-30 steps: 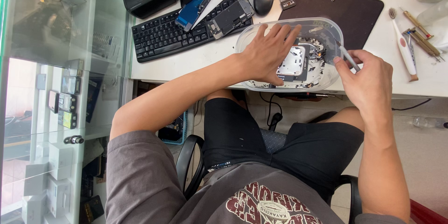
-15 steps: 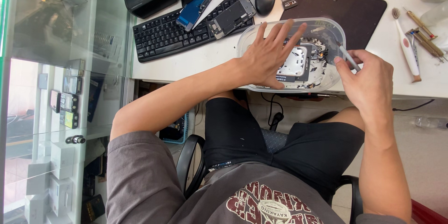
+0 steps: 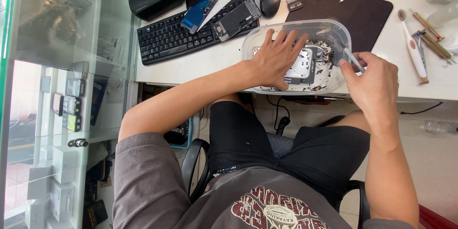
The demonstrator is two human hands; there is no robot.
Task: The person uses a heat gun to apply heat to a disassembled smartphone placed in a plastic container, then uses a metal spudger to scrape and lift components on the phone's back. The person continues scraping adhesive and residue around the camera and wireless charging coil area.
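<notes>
White desk [image 3: 210, 62], glass cabinet to its left. Clear plastic tub [image 3: 334, 28] at the desk's near edge, black keyboard [image 3: 167, 40] left of it. My left hand [image 3: 276, 57] lies flat, fingers spread, pinning the opened phone frame [image 3: 305, 64] inside the tub, likely so debris stays contained. My right hand [image 3: 369, 83] pinches 1 thin metal tool [image 3: 352, 58], wrist bent, tip angled into the tub.

— What am I looking down at from here?
— A white desk [image 3: 420, 83] in daylight, with a glass display cabinet [image 3: 62, 91] to its left, its shelves stocked with small boxes.
— And underneath?
— I see a black office chair [image 3: 195, 169] on a pale tiled floor [image 3: 436, 157], with cables hanging below the desk edge.
</notes>
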